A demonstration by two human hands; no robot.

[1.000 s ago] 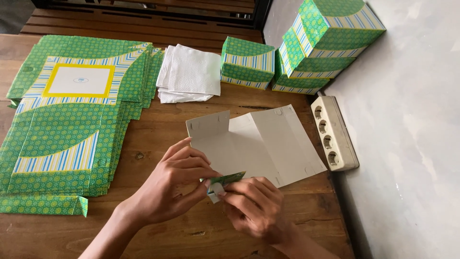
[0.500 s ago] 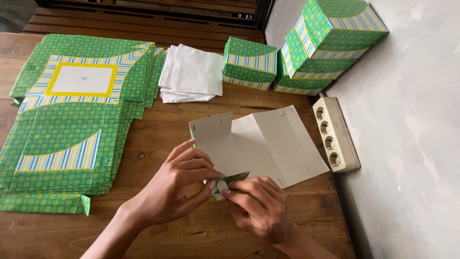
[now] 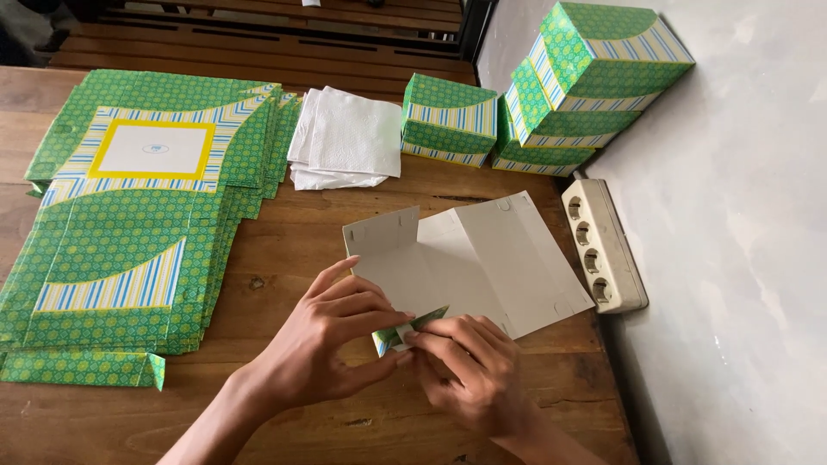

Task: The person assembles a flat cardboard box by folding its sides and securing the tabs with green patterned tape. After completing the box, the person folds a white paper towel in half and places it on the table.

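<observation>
Green flap (image 3: 412,328): pinch it tight with both hands' fingers (image 3: 388,317) and press the fold flat on the tabletop (image 3: 284,258).

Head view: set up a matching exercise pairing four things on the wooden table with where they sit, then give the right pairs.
Things
1. stack of flat green patterned cardboard sheets
2. pile of white paper napkins
3. cream plastic power strip
4. unfolded grey-white cardboard blank

Places
A. along the wall at the right edge
B. under both hands, in the middle
C. left side of the table
D. far side, beside a folded green box

Pairs: 1-C, 2-D, 3-A, 4-B
</observation>
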